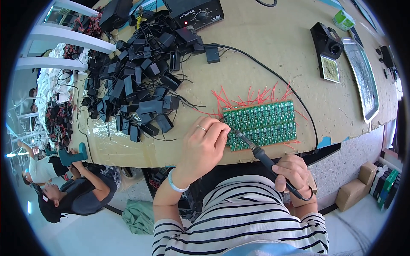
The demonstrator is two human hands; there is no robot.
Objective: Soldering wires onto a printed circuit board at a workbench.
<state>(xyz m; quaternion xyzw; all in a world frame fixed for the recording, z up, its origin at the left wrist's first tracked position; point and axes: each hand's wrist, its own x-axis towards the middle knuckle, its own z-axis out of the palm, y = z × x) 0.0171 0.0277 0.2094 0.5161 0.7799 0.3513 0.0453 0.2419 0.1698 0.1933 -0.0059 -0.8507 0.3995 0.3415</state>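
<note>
A green circuit board panel (262,123) with rows of small parts lies near the table's front edge. Thin red wires (256,97) stick out along its far side, and a few more show at its sides. My right hand (292,173) is wrapped round the handle of a soldering iron (265,158), which slants up and left. Its tip reaches the board's left part, close to my left fingertips. My left hand (205,138) is closed in a pinch at the board's left edge; what sits between the fingertips is too small to make out.
A large heap of black plastic cases with leads (145,77) covers the table's left. Behind stands a black soldering station (198,15), its cord curving round the board. A black iron stand (326,40) and metal tray (363,81) lie right. Another person (85,187) sits left.
</note>
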